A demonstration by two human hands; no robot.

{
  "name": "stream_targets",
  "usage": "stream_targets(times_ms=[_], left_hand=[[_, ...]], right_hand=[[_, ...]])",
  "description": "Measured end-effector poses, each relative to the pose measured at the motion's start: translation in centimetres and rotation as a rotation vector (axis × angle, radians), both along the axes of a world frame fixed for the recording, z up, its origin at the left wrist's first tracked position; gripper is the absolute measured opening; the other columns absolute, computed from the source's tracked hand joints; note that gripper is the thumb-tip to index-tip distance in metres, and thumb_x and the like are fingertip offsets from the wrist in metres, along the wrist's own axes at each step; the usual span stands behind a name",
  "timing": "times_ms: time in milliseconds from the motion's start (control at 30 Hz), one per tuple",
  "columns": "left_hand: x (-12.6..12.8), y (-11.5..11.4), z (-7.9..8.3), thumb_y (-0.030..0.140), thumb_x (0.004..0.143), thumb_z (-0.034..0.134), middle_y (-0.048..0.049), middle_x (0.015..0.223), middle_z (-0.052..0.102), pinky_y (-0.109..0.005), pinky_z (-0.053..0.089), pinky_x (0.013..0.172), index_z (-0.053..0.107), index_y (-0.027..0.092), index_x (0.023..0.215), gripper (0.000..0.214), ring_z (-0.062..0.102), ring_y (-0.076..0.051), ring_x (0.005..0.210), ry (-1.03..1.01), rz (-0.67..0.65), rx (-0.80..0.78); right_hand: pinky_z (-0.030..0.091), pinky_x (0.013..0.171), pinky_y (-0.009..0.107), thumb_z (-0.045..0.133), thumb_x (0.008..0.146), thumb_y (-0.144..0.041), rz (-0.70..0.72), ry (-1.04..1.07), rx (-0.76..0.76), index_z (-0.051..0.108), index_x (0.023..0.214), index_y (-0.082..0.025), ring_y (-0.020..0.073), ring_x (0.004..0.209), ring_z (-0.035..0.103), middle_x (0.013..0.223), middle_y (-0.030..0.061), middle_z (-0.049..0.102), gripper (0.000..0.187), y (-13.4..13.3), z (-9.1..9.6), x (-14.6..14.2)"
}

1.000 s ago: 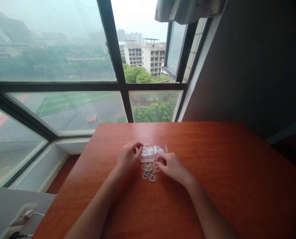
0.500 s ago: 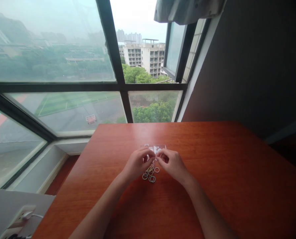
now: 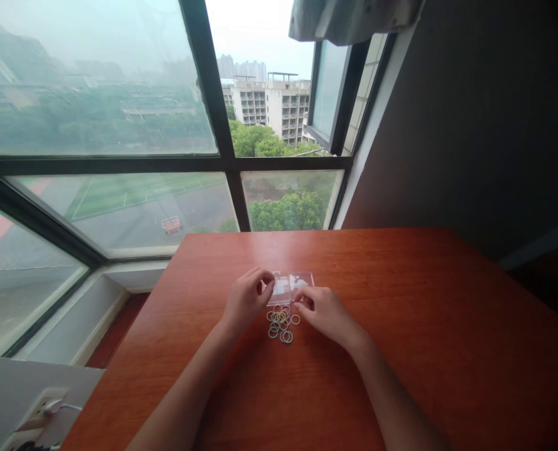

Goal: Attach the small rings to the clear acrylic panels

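Note:
My left hand [image 3: 249, 295] is closed in a pinch at the left edge of a clear plastic case [image 3: 279, 299]. Whatever its fingertips hold, if anything, is too small to make out. My right hand [image 3: 324, 311] hovers by the case's lower right corner, thumb and fingers curled towards each other; I cannot make out anything between them. Between the hands, a loose pile of small pastel rings [image 3: 279, 317] lies on the table just in front of the case. One ring [image 3: 295, 320] sits apart beside my right fingertips, and two overlapping rings [image 3: 286, 337] lie nearest me.
A reddish-brown wooden table [image 3: 401, 300] bears everything. Behind it stands a large dark-framed window [image 3: 166, 165] with one pane swung outward. A dark wall [image 3: 457, 138] rises on the right. At lower left, a white plug [image 3: 52, 408] sits in a wall socket.
My hands have drawn apart from where their fingertips met over the case. The left went left and slightly up; the right barely shifted. More of the case and rings is now uncovered.

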State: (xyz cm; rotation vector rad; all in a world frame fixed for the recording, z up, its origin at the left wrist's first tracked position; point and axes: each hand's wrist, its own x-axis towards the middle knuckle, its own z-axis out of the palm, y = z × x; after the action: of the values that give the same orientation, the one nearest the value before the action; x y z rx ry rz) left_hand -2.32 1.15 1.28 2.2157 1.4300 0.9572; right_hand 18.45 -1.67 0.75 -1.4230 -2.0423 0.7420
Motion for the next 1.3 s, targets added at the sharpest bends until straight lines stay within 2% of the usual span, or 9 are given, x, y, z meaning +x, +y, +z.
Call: stream_targets(times_ms=[133,300,733,900,1033,1300], left_hand=[[-1.2,0.9,-0.9,0.021,0.084,0.054,0.0004,0.074,0.058,-0.023,0.038,0.061,0.060,0.018,0.080,0.008,0.049,-0.012,0.063,0.072,0.086,0.017],[-1.7,1.3,-1.7,0.023,0.084,0.054,0.0003,0.075,0.059,-0.023,0.038,0.061,0.062,0.019,0.082,0.009,0.050,-0.012,0.064,0.093,0.090,0.002],[-1.6,1.1,-1.1,0.022,0.085,0.053,-0.0002,0.078,0.059,-0.024,0.040,0.062,0.063,0.019,0.087,0.011,0.050,-0.012,0.063,0.089,0.076,0.004],[-1.4,0.9,-0.9,0.023,0.086,0.053,-0.0003,0.078,0.059,-0.023,0.040,0.062,0.064,0.019,0.087,0.012,0.050,-0.011,0.063,0.077,0.033,0.005],[-0.9,0.6,-0.5,0.026,0.087,0.053,-0.0006,0.077,0.060,-0.023,0.040,0.061,0.064,0.019,0.088,0.014,0.050,-0.011,0.062,0.050,-0.005,-0.016],[1.2,-1.0,1.1,0.028,0.088,0.053,-0.0002,0.072,0.060,-0.021,0.039,0.058,0.065,0.018,0.084,0.016,0.048,-0.010,0.060,-0.078,-0.188,-0.138]], right_hand=[[0.031,0.056,0.020,0.060,0.079,-0.018,0.058,-0.068,-0.067,0.067,0.079,-0.022,0.0100,0.059,0.053,0.064,-0.0042,0.062,0.008,-0.1,-0.1,0.1],[0.028,0.055,0.021,0.060,0.079,-0.019,0.064,-0.132,-0.111,0.069,0.080,-0.023,0.0097,0.059,0.053,0.066,-0.0040,0.064,0.010,-0.3,0.1,0.1],[0.027,0.057,0.023,0.057,0.079,-0.022,0.049,-0.313,-0.118,0.068,0.079,-0.024,0.0126,0.069,0.059,0.075,-0.0011,0.070,0.011,-0.6,0.5,-0.4],[0.026,0.057,0.022,0.058,0.079,-0.023,0.027,-0.332,-0.102,0.068,0.077,-0.023,0.0124,0.068,0.058,0.075,-0.0006,0.069,0.010,-0.5,0.6,-0.3],[0.027,0.057,0.022,0.059,0.080,-0.023,-0.032,-0.267,-0.024,0.066,0.077,-0.023,0.0116,0.065,0.056,0.073,-0.0021,0.068,0.007,-0.3,0.7,-0.4],[0.035,0.062,0.021,0.056,0.086,-0.028,-0.099,-0.109,0.117,0.067,0.087,-0.022,0.0129,0.064,0.056,0.069,-0.0007,0.065,0.013,-0.1,0.8,-0.5]])
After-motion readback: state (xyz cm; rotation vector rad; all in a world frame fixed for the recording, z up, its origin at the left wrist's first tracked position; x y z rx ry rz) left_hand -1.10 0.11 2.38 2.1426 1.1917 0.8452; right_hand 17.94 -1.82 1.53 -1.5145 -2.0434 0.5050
